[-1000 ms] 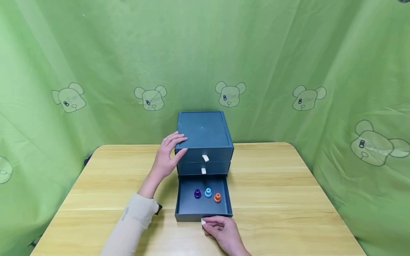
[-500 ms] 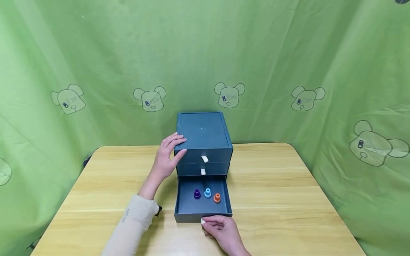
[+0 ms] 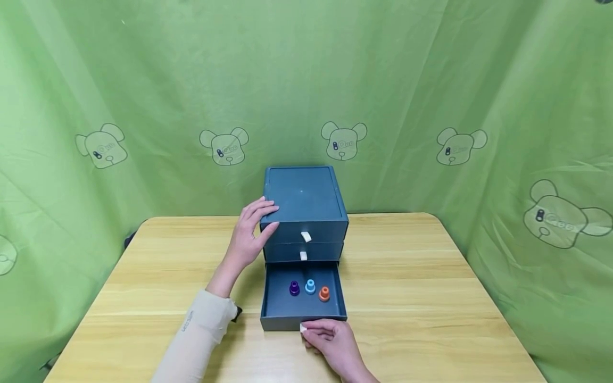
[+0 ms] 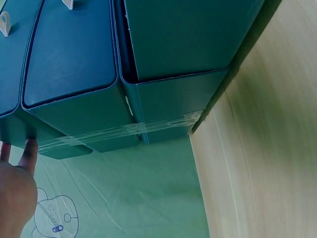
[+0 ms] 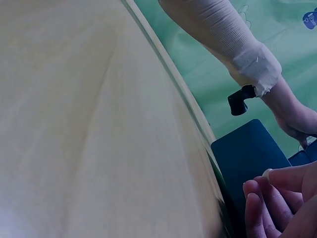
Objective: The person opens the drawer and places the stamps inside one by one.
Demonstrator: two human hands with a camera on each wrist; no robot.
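A dark blue drawer cabinet [image 3: 306, 194] stands on the table, its bottom drawer [image 3: 278, 324] pulled out. Along the cabinet's upper left edge rests my left hand [image 3: 249, 236], fingers on the top and thumb near the front corner. My right hand [image 3: 335, 343] pinches the white pull tab [image 3: 303, 328] of the bottom drawer between thumb and fingers. Inside that drawer stand three small stepped plastic pieces: a purple one [image 3: 294, 289], a light blue one [image 3: 310, 286] and an orange one [image 3: 324, 294]. In the right wrist view the fingers [image 5: 280, 178] mostly cover the tab.
The two upper drawers are closed, with white tabs [image 3: 306, 236] on their fronts. Clear tape [image 4: 133, 129] runs around the cabinet's side. A wooden table [image 3: 407, 276] extends to both sides, and green printed curtains [image 3: 392, 80] hang behind and beside it.
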